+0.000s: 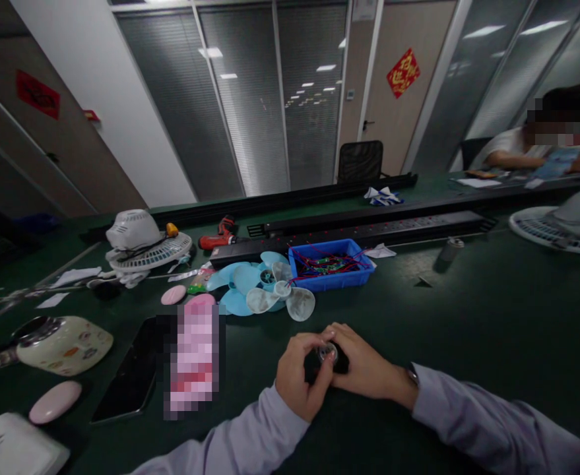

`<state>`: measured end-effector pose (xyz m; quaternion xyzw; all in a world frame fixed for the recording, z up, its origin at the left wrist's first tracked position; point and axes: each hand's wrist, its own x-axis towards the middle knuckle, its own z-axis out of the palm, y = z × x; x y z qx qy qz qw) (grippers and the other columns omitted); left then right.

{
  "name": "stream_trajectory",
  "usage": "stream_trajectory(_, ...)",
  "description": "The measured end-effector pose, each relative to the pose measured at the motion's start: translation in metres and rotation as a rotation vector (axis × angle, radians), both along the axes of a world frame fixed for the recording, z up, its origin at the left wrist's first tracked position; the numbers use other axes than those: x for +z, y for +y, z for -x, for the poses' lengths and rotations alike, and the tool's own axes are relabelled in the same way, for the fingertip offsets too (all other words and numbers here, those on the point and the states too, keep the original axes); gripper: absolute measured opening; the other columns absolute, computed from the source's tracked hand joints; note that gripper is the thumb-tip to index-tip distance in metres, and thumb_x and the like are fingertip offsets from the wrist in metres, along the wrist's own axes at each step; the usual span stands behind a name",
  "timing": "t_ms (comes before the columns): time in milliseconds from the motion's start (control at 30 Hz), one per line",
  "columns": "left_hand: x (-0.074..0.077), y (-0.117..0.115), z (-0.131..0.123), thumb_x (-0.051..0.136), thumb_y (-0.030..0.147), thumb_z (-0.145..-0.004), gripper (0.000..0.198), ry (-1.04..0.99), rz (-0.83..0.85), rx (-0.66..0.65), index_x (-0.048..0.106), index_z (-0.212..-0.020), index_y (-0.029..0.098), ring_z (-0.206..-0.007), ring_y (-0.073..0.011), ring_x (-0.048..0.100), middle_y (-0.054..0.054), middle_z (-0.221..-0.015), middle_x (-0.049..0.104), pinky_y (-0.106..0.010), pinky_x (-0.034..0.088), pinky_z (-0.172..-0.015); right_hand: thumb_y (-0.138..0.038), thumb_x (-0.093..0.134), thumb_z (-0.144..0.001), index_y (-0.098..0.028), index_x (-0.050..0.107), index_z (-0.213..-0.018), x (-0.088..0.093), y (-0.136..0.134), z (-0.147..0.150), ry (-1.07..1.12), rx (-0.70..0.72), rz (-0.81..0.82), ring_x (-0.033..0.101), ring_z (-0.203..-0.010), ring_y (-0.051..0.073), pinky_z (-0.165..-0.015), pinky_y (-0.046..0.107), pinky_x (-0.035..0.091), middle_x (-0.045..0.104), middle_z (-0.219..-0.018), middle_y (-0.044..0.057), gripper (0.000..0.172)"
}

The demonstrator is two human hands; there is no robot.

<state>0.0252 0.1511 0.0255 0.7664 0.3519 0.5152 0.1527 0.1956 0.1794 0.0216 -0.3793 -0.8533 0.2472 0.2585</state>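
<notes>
Both of my hands meet low in the middle of the view over a dark green table (468, 316). My left hand (300, 377) and my right hand (363, 365) are closed around one small dark object with a round silvery top (327, 353), which looks like a small motor. Their fingers wrap its sides, so most of it is hidden. Just beyond the hands lie light blue and translucent fan blades (264, 289).
A blue bin of red and green wires (330, 264) sits behind the blades. At left are a white fan head on its grille (141, 245), a red drill (219, 236), a black phone (132, 376) and pink pads. A person sits at far right by another grille (557, 231).
</notes>
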Motion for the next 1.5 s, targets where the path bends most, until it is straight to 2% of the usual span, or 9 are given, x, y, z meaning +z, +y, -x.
stream_trajectory(100,0.005,-0.009,-0.001,0.063,0.011,-0.076,0.029,0.096,-0.279,0.101,0.053,-0.101,0.018,-0.106,-0.0239,0.06,-0.014,-0.114,0.064,-0.039,0.05,-0.089,-0.034,0.067,-0.076,-0.017,0.055,-0.103,0.008,0.008,-0.006,-0.143,0.133,-0.144,0.051,-0.094,0.025,-0.084,0.04,0.039,0.059,-0.105,0.009,0.034)
stream_trajectory(200,0.003,-0.025,-0.016,0.066,0.013,-0.076,0.026,0.234,-0.461,0.046,0.058,-0.1,0.018,-0.099,-0.0215,0.062,-0.009,-0.107,0.069,-0.034,0.047,-0.085,-0.032,0.065,-0.078,-0.016,0.057,-0.108,0.015,0.018,-0.011,-0.313,0.239,-0.297,0.051,-0.097,0.026,-0.084,0.04,0.037,0.059,-0.111,0.011,0.035)
stream_trajectory(267,-0.001,-0.036,-0.035,0.061,0.017,-0.082,0.023,0.353,-0.448,-0.012,0.062,-0.105,0.017,-0.096,-0.0208,0.064,-0.006,-0.105,0.071,-0.033,0.046,-0.084,-0.028,0.062,-0.082,-0.016,0.057,-0.113,0.017,0.022,-0.012,-0.398,0.258,-0.38,0.052,-0.097,0.026,-0.083,0.039,0.036,0.059,-0.114,0.012,0.034)
stream_trajectory(367,-0.01,-0.046,-0.069,0.046,0.036,-0.093,0.033,0.438,-0.377,0.032,0.062,-0.109,0.013,-0.091,-0.026,0.065,-0.01,-0.101,0.072,-0.04,0.047,-0.08,-0.044,0.059,-0.085,-0.015,0.057,-0.116,0.017,0.025,-0.009,-0.43,0.252,-0.425,0.052,-0.096,0.025,-0.081,0.039,0.037,0.06,-0.113,0.011,0.042)
stream_trajectory(533,-0.016,-0.041,-0.104,0.045,0.048,-0.091,0.04,0.399,-0.22,0.103,0.06,-0.096,0.011,-0.073,-0.0267,0.061,-0.011,-0.082,0.067,-0.042,0.046,-0.065,-0.065,0.057,-0.078,-0.018,0.056,-0.118,0.015,0.026,-0.007,-0.396,0.243,-0.413,0.052,-0.095,0.024,-0.081,0.038,0.036,0.059,-0.114,0.01,0.062)
stream_trajectory(800,-0.017,-0.038,-0.11,0.052,0.017,-0.087,0.007,0.345,-0.151,0.039,0.055,-0.081,0.019,-0.073,-0.0207,0.055,-0.003,-0.077,0.062,-0.035,0.039,-0.066,-0.07,0.052,-0.078,-0.019,0.055,-0.12,0.018,0.027,-0.007,-0.392,0.234,-0.409,0.05,-0.094,0.024,-0.081,0.038,0.035,0.057,-0.115,0.009,0.066)
stream_trajectory(1133,-0.018,-0.038,-0.118,0.053,0.02,-0.088,0.01,0.392,-0.326,0.207,0.056,-0.078,0.018,-0.069,-0.0208,0.054,-0.001,-0.071,0.061,-0.036,0.034,-0.069,-0.072,0.048,-0.079,-0.019,0.055,-0.12,0.018,0.027,-0.005,-0.387,0.221,-0.421,0.05,-0.094,0.024,-0.08,0.037,0.036,0.056,-0.115,0.01,0.068)
stream_trajectory(1233,-0.014,-0.034,-0.115,0.048,0.023,-0.092,0.013,0.419,-0.417,0.201,0.059,-0.09,0.016,-0.068,-0.0213,0.056,-0.002,-0.072,0.065,-0.037,0.033,-0.069,-0.071,0.049,-0.079,-0.019,0.056,-0.12,0.017,0.027,-0.006,-0.379,0.214,-0.437,0.05,-0.093,0.023,-0.078,0.036,0.036,0.057,-0.114,0.009,0.067)
stream_trajectory(1500,-0.008,-0.033,-0.121,0.036,0.006,-0.089,0.025,0.519,-0.558,0.138,0.06,-0.087,0.012,-0.058,-0.0204,0.054,-0.003,-0.063,0.059,-0.035,0.03,-0.062,-0.07,0.051,-0.08,-0.017,0.057,-0.12,0.016,0.028,-0.007,-0.336,0.216,-0.451,0.049,-0.093,0.023,-0.08,0.036,0.036,0.057,-0.112,0.01,0.066)
